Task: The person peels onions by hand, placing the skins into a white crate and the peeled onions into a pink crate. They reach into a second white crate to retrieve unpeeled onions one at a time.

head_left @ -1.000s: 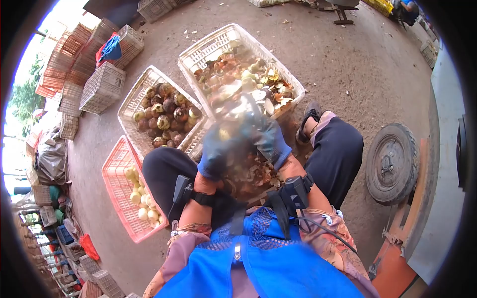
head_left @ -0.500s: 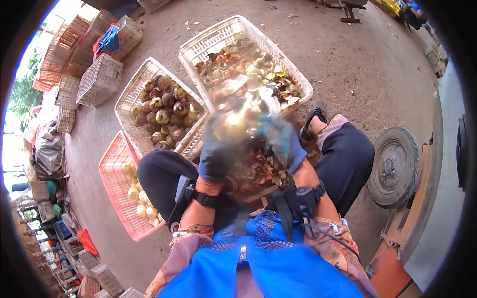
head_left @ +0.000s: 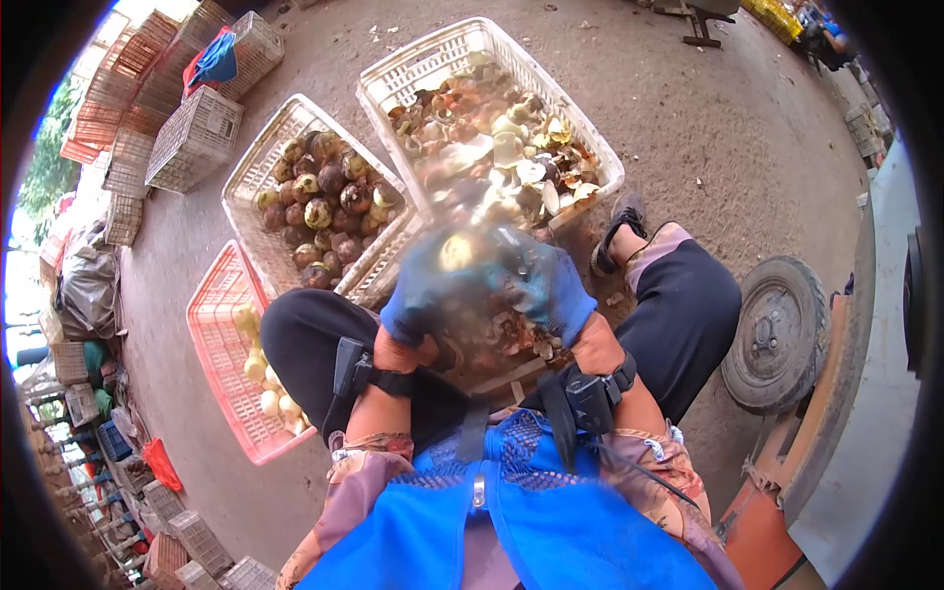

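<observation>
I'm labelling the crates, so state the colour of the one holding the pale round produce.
That crate is pinkish red, showing best in the head view.

Gloves point(head_left: 564, 295) are blue, the held vegetable point(head_left: 455, 253) pale yellow, the nearest crate point(head_left: 218, 334) pink.

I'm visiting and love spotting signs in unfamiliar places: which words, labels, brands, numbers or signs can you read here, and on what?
None can be read.
White crate of peelings: no readable text.
Grey-white crate at upper left: any marking is too small to read.
Wheel at right: no legible lettering.
Black devices on the wrists: no legible brand or number.
</observation>
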`<act>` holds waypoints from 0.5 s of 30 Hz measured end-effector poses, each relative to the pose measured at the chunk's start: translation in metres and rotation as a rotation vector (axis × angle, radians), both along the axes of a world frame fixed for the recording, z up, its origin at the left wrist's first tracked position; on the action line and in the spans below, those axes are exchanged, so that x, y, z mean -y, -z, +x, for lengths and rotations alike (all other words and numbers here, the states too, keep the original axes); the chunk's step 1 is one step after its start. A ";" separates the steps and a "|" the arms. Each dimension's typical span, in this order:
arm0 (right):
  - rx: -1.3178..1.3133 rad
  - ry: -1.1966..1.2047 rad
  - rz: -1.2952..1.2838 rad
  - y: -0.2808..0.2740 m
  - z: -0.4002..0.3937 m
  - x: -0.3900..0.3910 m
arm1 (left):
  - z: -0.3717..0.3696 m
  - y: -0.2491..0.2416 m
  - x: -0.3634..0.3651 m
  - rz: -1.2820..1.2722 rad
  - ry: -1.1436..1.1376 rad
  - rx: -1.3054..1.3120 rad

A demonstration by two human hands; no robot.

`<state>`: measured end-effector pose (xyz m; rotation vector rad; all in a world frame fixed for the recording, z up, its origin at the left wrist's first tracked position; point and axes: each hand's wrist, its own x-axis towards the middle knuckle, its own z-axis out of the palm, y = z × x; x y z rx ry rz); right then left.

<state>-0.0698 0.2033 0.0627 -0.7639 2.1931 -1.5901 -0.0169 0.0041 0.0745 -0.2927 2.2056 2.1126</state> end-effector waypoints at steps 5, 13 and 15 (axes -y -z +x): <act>-0.292 -0.130 0.297 -0.005 -0.004 -0.003 | 0.000 0.006 0.009 -0.090 0.103 -0.003; -0.326 -0.231 0.377 0.003 -0.011 -0.007 | 0.003 0.002 0.015 0.064 0.218 0.076; -0.316 -0.219 0.393 0.003 -0.010 -0.007 | 0.003 0.014 0.020 0.057 0.270 0.072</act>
